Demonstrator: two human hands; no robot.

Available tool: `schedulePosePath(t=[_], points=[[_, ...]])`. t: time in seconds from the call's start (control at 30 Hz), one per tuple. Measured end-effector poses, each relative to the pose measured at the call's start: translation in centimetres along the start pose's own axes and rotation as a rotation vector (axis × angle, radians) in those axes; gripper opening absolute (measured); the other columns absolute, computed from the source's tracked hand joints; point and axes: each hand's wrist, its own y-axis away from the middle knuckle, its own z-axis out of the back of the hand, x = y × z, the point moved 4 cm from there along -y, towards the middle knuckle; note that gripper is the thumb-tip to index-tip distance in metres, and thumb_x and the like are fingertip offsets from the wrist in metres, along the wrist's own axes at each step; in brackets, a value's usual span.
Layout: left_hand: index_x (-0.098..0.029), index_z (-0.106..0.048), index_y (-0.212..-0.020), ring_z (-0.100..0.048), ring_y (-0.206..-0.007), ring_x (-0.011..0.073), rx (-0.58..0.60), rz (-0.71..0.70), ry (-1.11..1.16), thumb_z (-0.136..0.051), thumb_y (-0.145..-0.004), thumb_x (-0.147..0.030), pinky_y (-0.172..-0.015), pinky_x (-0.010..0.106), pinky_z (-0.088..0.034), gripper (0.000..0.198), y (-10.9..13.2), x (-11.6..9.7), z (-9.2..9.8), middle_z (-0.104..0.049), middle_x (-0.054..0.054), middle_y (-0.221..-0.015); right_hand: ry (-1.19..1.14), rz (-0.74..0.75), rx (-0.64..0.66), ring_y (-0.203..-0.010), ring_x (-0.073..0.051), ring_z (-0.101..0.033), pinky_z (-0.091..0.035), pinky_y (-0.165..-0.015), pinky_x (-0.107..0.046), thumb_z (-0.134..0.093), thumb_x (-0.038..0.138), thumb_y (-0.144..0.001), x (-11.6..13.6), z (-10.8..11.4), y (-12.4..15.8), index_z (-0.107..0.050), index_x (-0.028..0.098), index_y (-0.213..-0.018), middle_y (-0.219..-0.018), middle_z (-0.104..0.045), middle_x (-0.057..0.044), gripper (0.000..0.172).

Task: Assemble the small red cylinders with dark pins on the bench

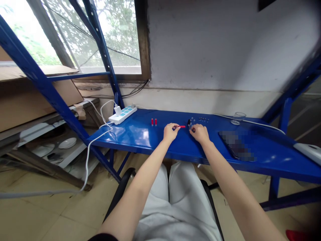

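My left hand [171, 131] is closed in a pinch round a slim red stick [182, 127], which points to the right just above the blue table. My right hand [200, 133] rests at the table with its fingers curled together; something small and dark shows at the fingertips, too small to name. A little black piece [189, 122] lies right beside those fingers. Two short red cylinders [153, 122] with pale lower ends are to the left of my left hand. Beyond my right hand are several tiny metallic parts [203, 119] in a loose group.
A white power strip [122, 114] with a plugged-in charger sits at the table's left end. To the right are a dark flat device [234, 145], partly blurred out, and a clear glass cup [237, 118]. A white cable [260, 124] runs along the back of the blue table [135, 134].
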Motion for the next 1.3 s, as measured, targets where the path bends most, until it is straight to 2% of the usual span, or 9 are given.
schedulePosePath(t=[0.1, 0.2, 0.5, 0.7, 0.8, 0.93, 1.03, 1.13, 1.3], points=[[-0.018, -0.066, -0.081, -0.057, -0.073, 0.0128, 0.006, 0.009, -0.008, -0.06, -0.075, -0.024, -0.076, 0.028, -0.047, 0.011, 0.0, 0.0, 0.0, -0.066, 0.004, -0.082, 0.063, 0.112, -0.002, -0.081, -0.02, -0.051, -0.026, -0.065, -0.03, -0.047, 0.025, -0.079, 1.1, 0.3, 0.1, -0.058, 0.017, -0.075, -0.083, -0.061, -0.008, 0.014], [-0.018, -0.066, -0.081, -0.056, -0.072, 0.0125, -0.002, -0.003, 0.0, -0.06, -0.075, -0.024, -0.074, 0.028, -0.047, 0.011, 0.1, -0.2, 0.1, -0.066, 0.004, -0.081, 0.099, 0.159, -0.003, -0.08, -0.02, -0.05, -0.025, -0.066, -0.03, -0.046, 0.022, -0.08, 1.7, 0.4, 0.1, -0.057, 0.016, -0.077, -0.083, -0.06, -0.01, 0.013], [-0.017, -0.066, -0.084, -0.057, -0.071, 0.0117, -0.012, -0.051, -0.003, -0.058, -0.077, -0.02, -0.073, 0.027, -0.048, 0.011, 0.1, -0.2, -0.1, -0.066, 0.004, -0.083, 0.162, 0.18, -0.045, -0.077, -0.02, -0.049, -0.023, -0.064, -0.03, -0.044, 0.019, -0.079, 2.2, 0.6, 0.5, -0.056, 0.014, -0.076, -0.081, -0.059, -0.01, 0.013], [-0.019, -0.065, -0.094, -0.058, -0.08, 0.0144, -0.006, -0.163, -0.124, -0.048, -0.085, -0.025, -0.081, 0.03, -0.046, 0.021, 0.3, -1.1, 0.0, -0.066, 0.004, -0.091, 0.165, 0.175, -0.067, -0.075, -0.019, -0.049, -0.021, -0.063, -0.031, -0.043, 0.019, -0.077, 2.5, 0.5, 0.6, -0.055, 0.014, -0.075, -0.08, -0.059, -0.01, 0.013], [-0.02, -0.06, -0.109, -0.056, -0.089, 0.0155, 0.075, -0.244, -0.203, -0.039, -0.089, -0.027, -0.087, 0.031, -0.044, 0.03, 0.7, -2.0, -0.2, -0.066, 0.004, -0.1, 0.117, 0.147, -0.088, -0.074, -0.019, -0.049, -0.021, -0.062, -0.03, -0.044, 0.02, -0.076, 2.4, 0.5, 0.6, -0.053, 0.015, -0.071, -0.079, -0.059, -0.009, 0.011], [-0.021, -0.044, -0.128, -0.054, -0.098, 0.0174, 0.287, -0.336, -0.311, -0.037, -0.089, -0.03, -0.089, 0.034, -0.043, 0.041, 1.4, -2.5, -1.4, -0.062, 0.005, -0.111, 0.052, 0.117, -0.118, -0.073, -0.018, -0.049, -0.021, -0.062, -0.03, -0.046, 0.024, -0.077, 2.3, 0.6, 0.6, -0.051, 0.016, -0.068, -0.075, -0.059, -0.007, 0.013], [-0.021, -0.035, -0.134, -0.053, -0.1, 0.0181, 0.327, -0.35, -0.344, -0.035, -0.09, -0.03, -0.089, 0.035, -0.043, 0.046, 1.5, -2.6, -1.7, -0.06, 0.006, -0.114, 0.012, 0.096, -0.141, -0.072, -0.018, -0.049, -0.021, -0.062, -0.029, -0.048, 0.027, -0.077, 2.1, 0.5, 0.6, -0.051, 0.017, -0.068, -0.074, -0.058, -0.006, 0.014], [-0.02, -0.043, -0.128, -0.054, -0.097, 0.0172, 0.28, -0.349, -0.315, -0.034, -0.09, -0.028, -0.089, 0.033, -0.042, 0.04, 1.4, -2.7, -1.4, -0.062, 0.006, -0.108, -0.025, 0.114, -0.155, -0.072, -0.017, -0.049, -0.021, -0.062, -0.029, -0.048, 0.029, -0.078, 2.1, 0.5, 0.6, -0.052, 0.017, -0.069, -0.073, -0.058, -0.005, 0.016], [-0.018, -0.059, -0.103, -0.054, -0.088, 0.0161, 0.186, -0.303, -0.263, -0.041, -0.088, -0.025, -0.084, 0.03, -0.044, 0.025, 1.1, -2.6, -0.7, -0.064, 0.004, -0.096, -0.044, 0.197, -0.159, -0.074, -0.017, -0.049, -0.021, -0.064, -0.029, -0.048, 0.028, -0.081, 2.4, 0.4, 0.6, -0.055, 0.017, -0.073, -0.076, -0.058, -0.004, 0.016]])
